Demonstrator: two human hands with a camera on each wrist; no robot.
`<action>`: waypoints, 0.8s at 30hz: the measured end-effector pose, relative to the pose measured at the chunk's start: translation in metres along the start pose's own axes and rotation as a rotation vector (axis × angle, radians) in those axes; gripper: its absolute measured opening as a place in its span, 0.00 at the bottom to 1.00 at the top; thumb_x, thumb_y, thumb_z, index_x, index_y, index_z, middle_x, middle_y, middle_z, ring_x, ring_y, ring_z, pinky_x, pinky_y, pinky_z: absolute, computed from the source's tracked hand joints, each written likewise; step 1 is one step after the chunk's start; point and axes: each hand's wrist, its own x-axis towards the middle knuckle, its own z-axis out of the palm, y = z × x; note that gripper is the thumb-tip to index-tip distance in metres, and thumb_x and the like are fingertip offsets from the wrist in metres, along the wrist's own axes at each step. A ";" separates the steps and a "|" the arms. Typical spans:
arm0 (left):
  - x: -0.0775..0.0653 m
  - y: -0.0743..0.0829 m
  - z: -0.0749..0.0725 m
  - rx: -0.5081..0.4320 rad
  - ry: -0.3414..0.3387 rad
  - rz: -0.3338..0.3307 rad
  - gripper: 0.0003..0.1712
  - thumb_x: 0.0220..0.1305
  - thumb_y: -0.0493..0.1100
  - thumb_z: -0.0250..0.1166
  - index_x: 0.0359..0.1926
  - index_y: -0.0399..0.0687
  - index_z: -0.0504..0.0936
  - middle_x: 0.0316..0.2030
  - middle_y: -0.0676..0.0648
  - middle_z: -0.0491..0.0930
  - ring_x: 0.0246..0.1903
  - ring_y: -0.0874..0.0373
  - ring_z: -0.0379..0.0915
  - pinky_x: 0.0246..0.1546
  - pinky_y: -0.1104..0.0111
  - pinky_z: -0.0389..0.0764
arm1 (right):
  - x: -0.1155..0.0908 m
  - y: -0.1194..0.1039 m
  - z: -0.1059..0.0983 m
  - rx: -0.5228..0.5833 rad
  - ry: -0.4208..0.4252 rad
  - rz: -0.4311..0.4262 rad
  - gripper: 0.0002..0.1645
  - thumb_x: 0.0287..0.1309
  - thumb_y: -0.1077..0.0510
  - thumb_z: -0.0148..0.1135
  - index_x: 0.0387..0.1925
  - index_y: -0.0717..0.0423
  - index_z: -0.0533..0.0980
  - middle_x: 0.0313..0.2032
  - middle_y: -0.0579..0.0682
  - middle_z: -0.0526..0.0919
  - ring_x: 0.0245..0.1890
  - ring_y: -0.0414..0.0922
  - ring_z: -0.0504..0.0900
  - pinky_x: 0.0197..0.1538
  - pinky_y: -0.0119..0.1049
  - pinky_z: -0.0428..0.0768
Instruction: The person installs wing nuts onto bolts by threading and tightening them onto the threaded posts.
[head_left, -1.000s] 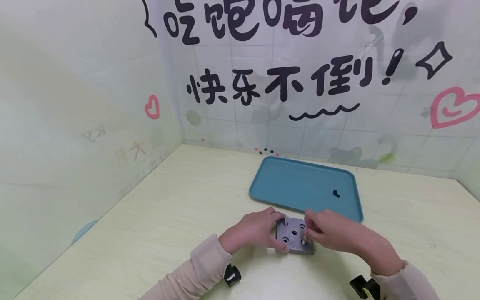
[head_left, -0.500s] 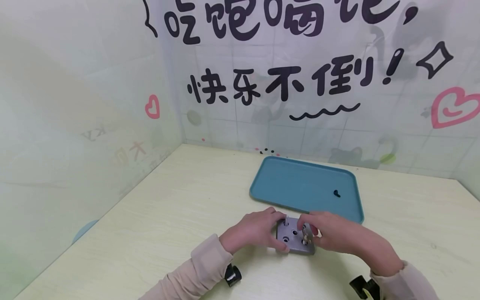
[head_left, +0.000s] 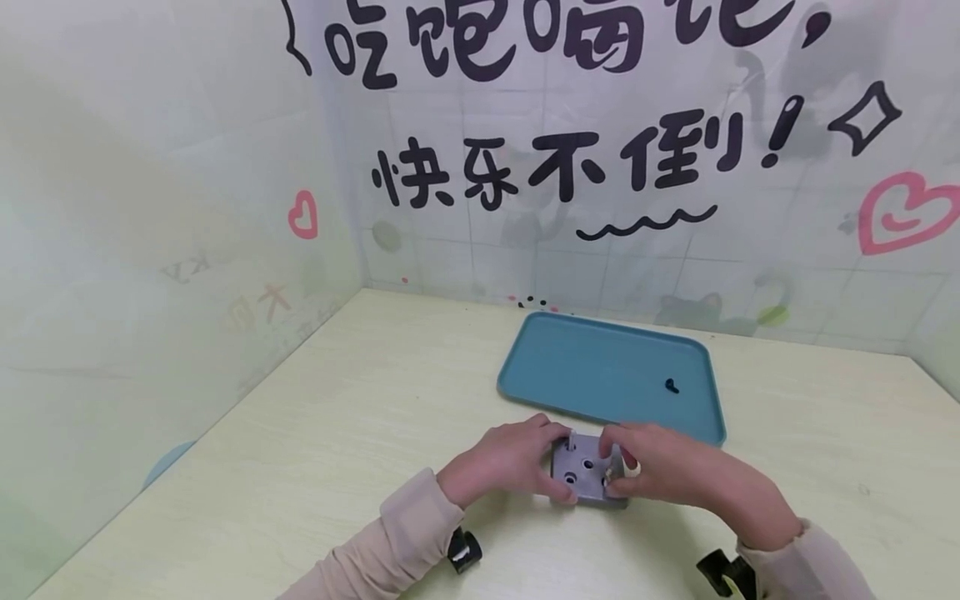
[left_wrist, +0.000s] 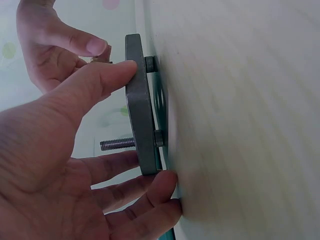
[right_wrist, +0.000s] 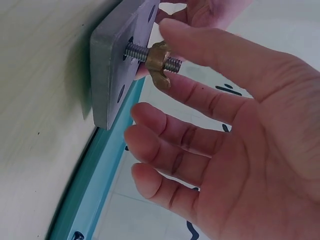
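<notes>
A thick grey metal plate with several holes is held at its left side by my left hand, thumb near and fingers far. In the right wrist view, a threaded bolt stands out of the plate with a brass wing nut partway along it. My right hand has its thumb and index finger at that wing nut, other fingers loosely bent and apart from the plate. Another bolt, with no nut on it, sticks out near the left hand's fingers. Bolt heads on the underside lift the plate off the table.
Behind the hands lies a blue tray with a small black piece on it. The pale wooden tabletop reaches back to a printed wall sheet. Black straps or mounts hang at both wrists.
My right thumb and index finger have spread, shifted round the wing nut and come closer together on it. My left hand keeps its hold and the plate stays in place.
</notes>
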 end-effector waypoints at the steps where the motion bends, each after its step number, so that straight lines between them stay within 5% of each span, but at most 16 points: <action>1: 0.000 0.000 0.000 -0.002 0.002 0.001 0.46 0.39 0.64 0.70 0.61 0.54 0.68 0.45 0.54 0.72 0.34 0.65 0.68 0.31 0.72 0.70 | 0.000 0.000 0.000 -0.001 0.003 0.008 0.15 0.47 0.49 0.66 0.34 0.47 0.71 0.27 0.44 0.71 0.28 0.40 0.68 0.29 0.33 0.66; 9: 0.000 0.000 0.000 -0.009 -0.002 -0.005 0.46 0.39 0.64 0.69 0.61 0.55 0.67 0.45 0.55 0.72 0.33 0.66 0.66 0.30 0.74 0.69 | 0.000 -0.001 0.001 -0.054 0.088 0.000 0.13 0.50 0.49 0.63 0.21 0.48 0.70 0.21 0.40 0.69 0.22 0.36 0.66 0.24 0.28 0.65; 16: 0.000 -0.001 0.000 -0.001 0.007 0.001 0.46 0.40 0.64 0.69 0.61 0.54 0.67 0.46 0.53 0.73 0.34 0.65 0.67 0.30 0.72 0.70 | 0.000 -0.001 0.001 -0.072 0.127 -0.066 0.22 0.54 0.52 0.59 0.10 0.48 0.65 0.12 0.37 0.60 0.14 0.32 0.57 0.18 0.26 0.57; 24: -0.001 0.000 -0.001 -0.001 -0.003 -0.006 0.47 0.39 0.65 0.69 0.61 0.56 0.67 0.46 0.55 0.72 0.33 0.66 0.67 0.30 0.73 0.70 | -0.002 0.001 -0.004 -0.036 0.105 -0.103 0.04 0.57 0.58 0.54 0.27 0.47 0.71 0.19 0.39 0.69 0.18 0.33 0.64 0.22 0.28 0.64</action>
